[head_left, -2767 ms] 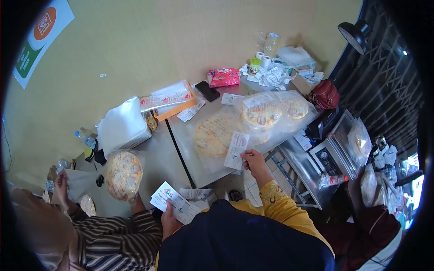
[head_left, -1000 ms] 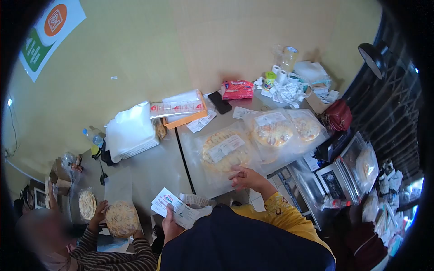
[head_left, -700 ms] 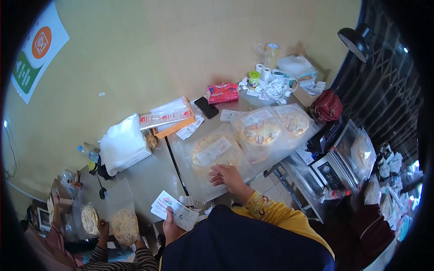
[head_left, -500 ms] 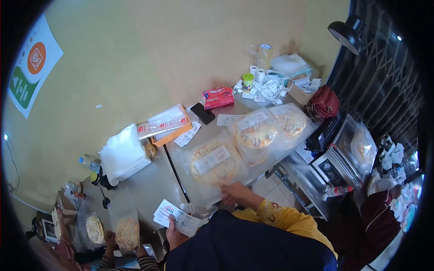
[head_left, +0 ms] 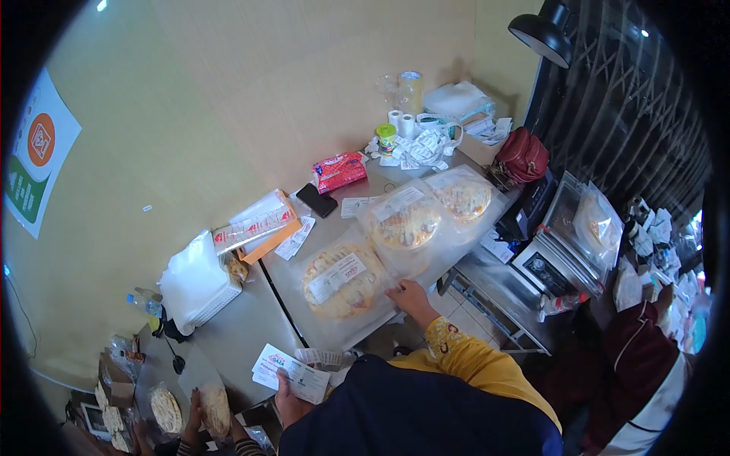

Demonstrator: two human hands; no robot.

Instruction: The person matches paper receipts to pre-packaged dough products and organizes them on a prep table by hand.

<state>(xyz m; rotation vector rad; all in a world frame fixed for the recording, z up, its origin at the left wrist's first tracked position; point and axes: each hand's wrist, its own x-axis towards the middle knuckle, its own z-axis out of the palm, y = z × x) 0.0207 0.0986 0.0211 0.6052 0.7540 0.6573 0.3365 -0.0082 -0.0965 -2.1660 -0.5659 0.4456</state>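
My left hand (head_left: 289,400) grips a small stack of printed white labels (head_left: 303,378), fanned slightly, near the table's front edge. At the near right corner of a clear plastic bag (head_left: 360,318), the fingers of my right hand (head_left: 413,299) are closed on its edge. Inside that bag lies a flat pizza (head_left: 342,299) with a white label (head_left: 337,277) across its top. Farther right are a second bagged pizza (head_left: 403,230), also labelled, and a third (head_left: 461,199), their bags overlapping.
Along the wall stand a white basket (head_left: 215,302), an orange-edged box (head_left: 271,242), a phone (head_left: 316,201) and a red packet (head_left: 339,172). Another person's hands (head_left: 193,416) handle bagged pizzas at lower left. To the right, a person in a maroon sleeve (head_left: 625,353) is close by.
My right hand has moved right along the bag's near edge to its corner, fingers now closing there. My left hand still holds the labels. The view has shifted.
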